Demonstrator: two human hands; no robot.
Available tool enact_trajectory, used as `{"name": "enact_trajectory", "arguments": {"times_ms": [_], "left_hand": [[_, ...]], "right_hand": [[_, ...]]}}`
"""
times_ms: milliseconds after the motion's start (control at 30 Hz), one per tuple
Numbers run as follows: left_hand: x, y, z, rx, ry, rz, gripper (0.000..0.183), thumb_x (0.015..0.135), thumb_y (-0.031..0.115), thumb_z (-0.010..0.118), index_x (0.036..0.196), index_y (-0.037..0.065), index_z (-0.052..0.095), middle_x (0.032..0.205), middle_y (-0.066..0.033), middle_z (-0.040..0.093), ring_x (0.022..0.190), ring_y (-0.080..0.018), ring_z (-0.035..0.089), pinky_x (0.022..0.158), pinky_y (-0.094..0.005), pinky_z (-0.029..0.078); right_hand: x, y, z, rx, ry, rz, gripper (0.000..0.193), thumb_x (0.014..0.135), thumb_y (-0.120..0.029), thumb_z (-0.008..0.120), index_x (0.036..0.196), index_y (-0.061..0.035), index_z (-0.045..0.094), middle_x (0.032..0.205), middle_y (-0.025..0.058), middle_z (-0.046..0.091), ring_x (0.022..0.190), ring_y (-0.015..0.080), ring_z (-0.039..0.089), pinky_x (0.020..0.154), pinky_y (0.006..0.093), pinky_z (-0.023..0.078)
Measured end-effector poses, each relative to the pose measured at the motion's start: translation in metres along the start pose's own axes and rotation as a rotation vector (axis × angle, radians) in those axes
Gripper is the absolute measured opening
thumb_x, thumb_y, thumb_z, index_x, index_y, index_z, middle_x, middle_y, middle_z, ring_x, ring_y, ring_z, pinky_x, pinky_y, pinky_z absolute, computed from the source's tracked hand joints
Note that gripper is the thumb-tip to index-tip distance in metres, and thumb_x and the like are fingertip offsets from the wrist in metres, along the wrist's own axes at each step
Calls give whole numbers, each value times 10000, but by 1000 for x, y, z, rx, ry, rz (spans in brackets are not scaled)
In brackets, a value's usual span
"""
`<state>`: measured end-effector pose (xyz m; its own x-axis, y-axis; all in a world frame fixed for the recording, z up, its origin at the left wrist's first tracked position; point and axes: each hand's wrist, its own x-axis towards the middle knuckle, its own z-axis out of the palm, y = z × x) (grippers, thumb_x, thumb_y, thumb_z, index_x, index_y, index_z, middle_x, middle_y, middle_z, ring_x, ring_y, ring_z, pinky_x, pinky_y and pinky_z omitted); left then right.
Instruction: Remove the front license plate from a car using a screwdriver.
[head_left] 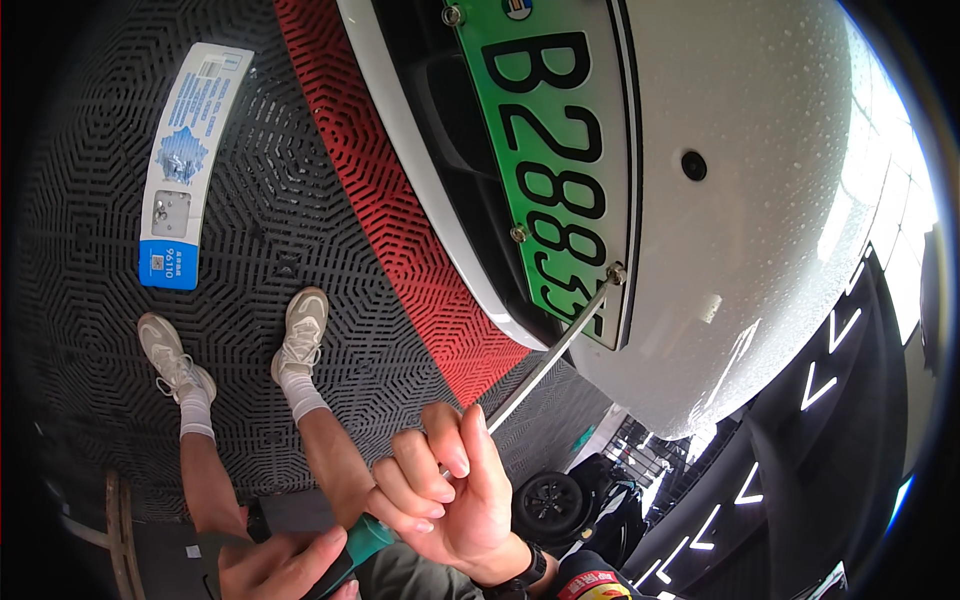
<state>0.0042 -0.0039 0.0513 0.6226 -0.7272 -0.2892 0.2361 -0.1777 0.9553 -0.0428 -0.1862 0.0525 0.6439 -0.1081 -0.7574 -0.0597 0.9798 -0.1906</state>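
The screwdriver (548, 361) slanted forward-right from the right hand (466, 500), curled round its shaft, to a screw (616, 273) beyond those fingers; the left hand (285, 568), farther back, gripped its handle (369, 540).

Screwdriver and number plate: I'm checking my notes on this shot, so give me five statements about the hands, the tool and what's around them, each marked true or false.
1. The left hand grips the green and black handle of the screwdriver. True.
2. The tool's tip points at the floor. False: it is at a screw on the number plate.
3. The right hand has its fingers curled about the shaft. True.
4. The number plate is mostly red. False: it is green, fading to a paler shade.
5. The white and blue packet lies on the red strip. False: it lies on the dark floor.
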Motion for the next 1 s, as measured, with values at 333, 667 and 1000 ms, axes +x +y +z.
{"name": "enact_trajectory", "arguments": {"times_ms": [333,667,1000], "left_hand": [[0,17,0,395,95,103,330,791,94,660,1115,38,637,864,-147,645,693,-324,644,615,-380,523],[3,28,-24,-1104,-198,-778,535,844,4,567,1364,-13,442,1052,-185,615,664,-135,612,504,-208,468],[3,31,-1,541,-53,227,315,764,8,629,1068,73,680,930,-173,634,708,-313,649,573,-370,532]], "right_hand": [[3,0,8,21,7,11,438,1018,-464,242,727,-159,361,562,-43,299,477,84,255,431,225,256],[7,-2,15,328,-172,17,471,1019,-465,246,665,-166,332,504,-53,188,429,91,140,416,254,153],[-1,-4,21,203,68,8,438,1020,-420,310,670,-158,328,530,-54,226,443,72,167,420,243,148]]}}
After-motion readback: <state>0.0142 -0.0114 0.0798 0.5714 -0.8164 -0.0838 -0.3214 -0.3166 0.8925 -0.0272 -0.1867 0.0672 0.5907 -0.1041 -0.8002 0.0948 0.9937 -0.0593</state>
